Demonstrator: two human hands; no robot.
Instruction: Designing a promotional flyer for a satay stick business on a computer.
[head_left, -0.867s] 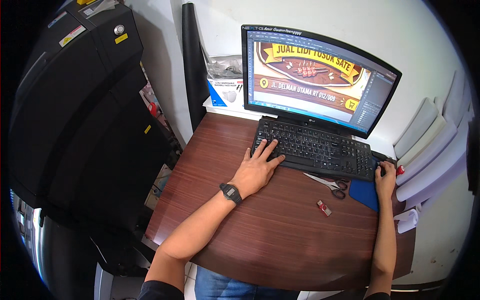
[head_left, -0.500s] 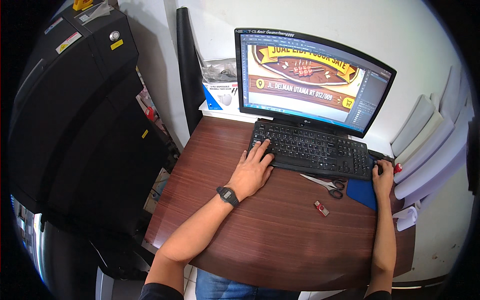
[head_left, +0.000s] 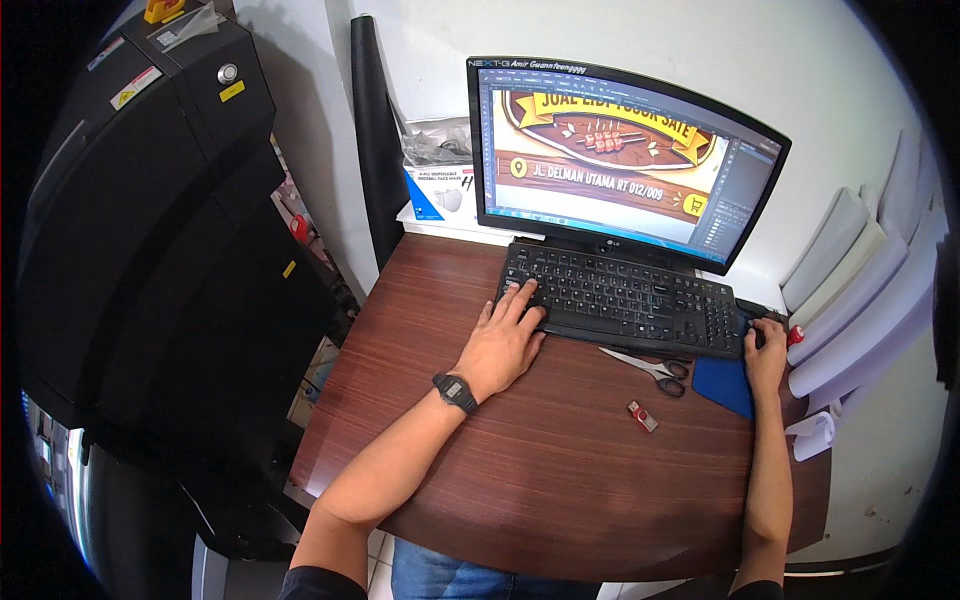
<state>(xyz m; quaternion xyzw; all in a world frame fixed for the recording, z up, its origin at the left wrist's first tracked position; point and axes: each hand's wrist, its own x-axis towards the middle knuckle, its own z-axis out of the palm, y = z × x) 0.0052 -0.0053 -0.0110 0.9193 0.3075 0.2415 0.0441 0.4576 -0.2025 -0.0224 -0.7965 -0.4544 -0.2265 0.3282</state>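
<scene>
My left hand [head_left: 503, 345] lies with spread fingers on the left end of a black keyboard [head_left: 625, 300], fingertips on its lower-left keys. A black digital watch [head_left: 455, 391] is on that wrist. Past the keyboard's right end, my right hand [head_left: 766, 353] curls over a dark computer mouse [head_left: 760, 339], mostly hidden beneath it, at the top of a blue mouse pad [head_left: 722, 385]. Behind the keyboard stands a monitor [head_left: 610, 160], its screen showing a brown and yellow banner design with skewered meat in an editing program.
Scissors with black handles [head_left: 672, 378] and a red-and-silver USB stick [head_left: 643, 416] lie on the brown desk [head_left: 560, 470]. Rolls of white material [head_left: 860, 300] lean at the right. A face mask box [head_left: 440, 193] sits behind, left of the monitor. A large black machine [head_left: 170, 220] fills the left.
</scene>
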